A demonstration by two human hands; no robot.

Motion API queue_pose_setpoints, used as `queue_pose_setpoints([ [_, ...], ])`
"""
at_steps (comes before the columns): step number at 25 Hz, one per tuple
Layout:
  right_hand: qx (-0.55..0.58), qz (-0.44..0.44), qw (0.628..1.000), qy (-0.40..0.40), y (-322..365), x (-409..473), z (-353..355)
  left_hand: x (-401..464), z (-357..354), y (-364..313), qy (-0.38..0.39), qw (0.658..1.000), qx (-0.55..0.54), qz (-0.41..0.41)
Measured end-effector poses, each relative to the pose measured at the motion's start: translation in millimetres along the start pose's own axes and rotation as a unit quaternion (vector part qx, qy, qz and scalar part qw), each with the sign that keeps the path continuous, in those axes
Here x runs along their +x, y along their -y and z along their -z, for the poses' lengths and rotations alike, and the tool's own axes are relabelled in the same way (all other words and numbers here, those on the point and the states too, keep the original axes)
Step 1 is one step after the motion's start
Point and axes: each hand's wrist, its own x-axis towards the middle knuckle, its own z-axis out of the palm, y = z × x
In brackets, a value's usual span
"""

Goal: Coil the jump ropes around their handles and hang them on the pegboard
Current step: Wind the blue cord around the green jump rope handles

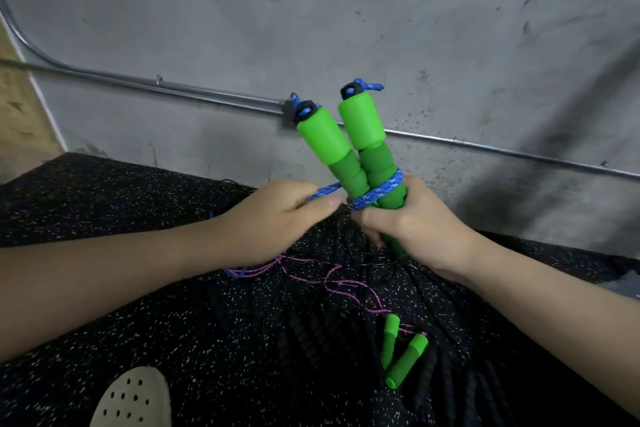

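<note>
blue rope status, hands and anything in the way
Right hand grips both green handles. Left hand pinches blue rope, a few turns on. Purple rope and black ropes tangled on the floor below.

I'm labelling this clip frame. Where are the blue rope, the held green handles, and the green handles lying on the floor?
blue rope (377, 193): head view, on the turns wound round the held handles.
held handles (360, 120): head view, on the right one's upper barrel.
floor handles (407, 362): head view, on the nearer one's shaft.
</note>
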Motion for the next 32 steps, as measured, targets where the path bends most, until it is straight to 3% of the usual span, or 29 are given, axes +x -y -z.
queue_pose_setpoints([
  [3, 0.003, -0.025, 0.999, -0.041, -2.0, 1.7, -3.0, 3.2, -6.9, -8.0, -0.044, 0.989, 0.137, 0.028],
  [8, 0.012, -0.039, 0.995, -0.089, -5.2, 3.6, -6.4, 2.5, -10.0, -13.9, -0.057, 0.998, 0.025, -0.015],
  [11, -0.007, -0.045, 0.994, -0.101, -4.8, 2.5, -8.6, 4.4, -12.7, -19.6, -0.054, 0.998, 0.003, 0.020],
  [14, -0.106, -0.004, 0.989, -0.103, -8.8, 1.9, -14.4, 6.7, -22.5, -27.3, -0.045, 0.996, -0.031, 0.066],
  [20, -0.239, -0.001, 0.971, 0.027, -9.1, -5.6, -25.8, 3.6, -22.6, -14.5, -0.057, 0.996, -0.033, 0.066],
  [23, -0.161, -0.008, 0.986, 0.050, -3.0, -5.4, -11.1, 4.2, -13.2, -11.6, -0.027, 0.989, -0.134, 0.047],
  [25, -0.004, -0.037, 0.994, 0.099, -1.1, -6.9, -5.8, 1.5, -4.0, -15.3, 0.023, 0.982, -0.184, 0.031],
  [27, 0.117, -0.048, 0.985, 0.117, 1.7, -9.2, -13.5, 1.1, 0.5, -13.9, 0.024, 0.981, -0.192, 0.017],
  [30, 0.159, -0.050, 0.984, 0.062, 4.9, -5.0, -25.6, -0.2, 3.8, -16.1, -0.001, 0.981, -0.190, 0.032],
  [32, 0.103, -0.034, 0.994, 0.002, 5.3, -3.7, -31.4, 1.6, 4.3, -16.3, -0.019, 0.980, -0.200, 0.015],
])
